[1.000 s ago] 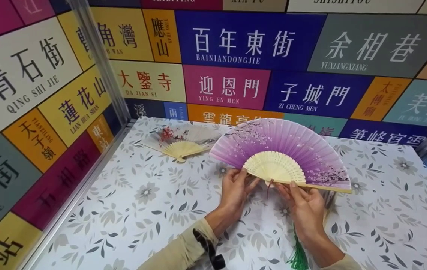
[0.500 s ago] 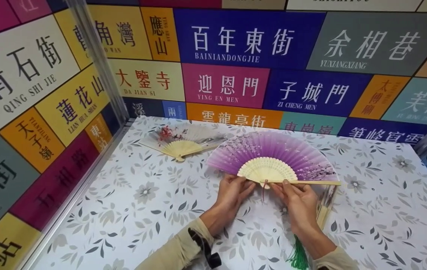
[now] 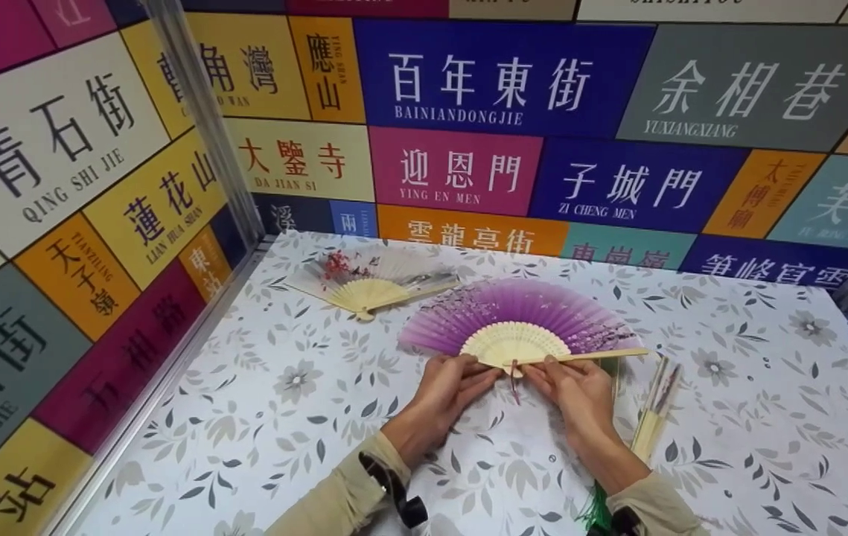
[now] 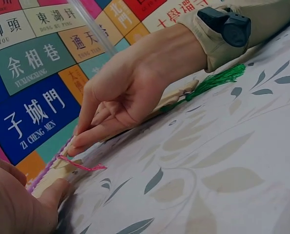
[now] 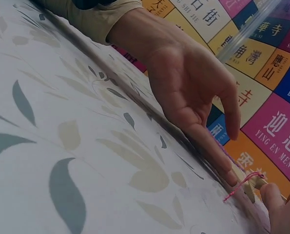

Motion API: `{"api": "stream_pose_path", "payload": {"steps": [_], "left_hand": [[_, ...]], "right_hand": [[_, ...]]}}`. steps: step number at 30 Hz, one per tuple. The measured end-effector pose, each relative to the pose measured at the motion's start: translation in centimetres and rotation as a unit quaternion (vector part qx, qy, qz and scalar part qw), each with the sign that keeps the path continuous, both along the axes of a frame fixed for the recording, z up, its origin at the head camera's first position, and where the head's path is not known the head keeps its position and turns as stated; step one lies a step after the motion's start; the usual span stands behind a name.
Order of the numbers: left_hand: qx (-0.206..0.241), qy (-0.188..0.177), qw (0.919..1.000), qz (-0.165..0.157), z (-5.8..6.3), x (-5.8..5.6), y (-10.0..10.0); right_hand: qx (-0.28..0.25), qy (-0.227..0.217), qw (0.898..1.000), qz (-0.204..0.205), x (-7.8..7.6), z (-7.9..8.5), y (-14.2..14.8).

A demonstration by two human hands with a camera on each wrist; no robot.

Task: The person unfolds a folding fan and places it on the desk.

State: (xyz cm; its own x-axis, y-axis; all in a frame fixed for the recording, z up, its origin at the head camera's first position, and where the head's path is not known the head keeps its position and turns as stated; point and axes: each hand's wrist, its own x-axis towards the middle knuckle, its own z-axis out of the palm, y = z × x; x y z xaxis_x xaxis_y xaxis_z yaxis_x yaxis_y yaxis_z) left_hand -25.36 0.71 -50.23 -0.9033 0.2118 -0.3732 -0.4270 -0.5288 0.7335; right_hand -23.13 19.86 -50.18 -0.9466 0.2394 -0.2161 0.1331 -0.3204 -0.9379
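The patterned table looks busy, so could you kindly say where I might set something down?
Bare room lies right of the folded fan, up to the right edge of the table, and between the left wall and left sleeve. The middle is crowded: the hands hold the purple fan, with the pale fan behind.

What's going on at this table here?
A person holds a purple blossom-patterned fan spread open in both hands: the left hand and the right hand grip it on either side of its pivot, where a red cord hangs. A second open fan, with red blossoms, lies farther back on the patterned table. A folded fan lies beyond the right hand.
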Motion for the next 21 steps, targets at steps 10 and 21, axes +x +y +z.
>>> {"api": "stream_pose_path", "payload": {"steps": [10, 21], "left_hand": [[0.020, -0.001, 0.9997, -0.015, 0.3, -0.5, -0.4], [0.019, -0.003, 0.9996, -0.019, 0.5, -0.7, -0.4]], "right_hand": [[-0.005, -0.018, 1.000, 0.011, -1.3, -0.1, 0.7], [-0.014, -0.041, 0.999, 0.032, -2.2, 0.1, 1.4]]}}
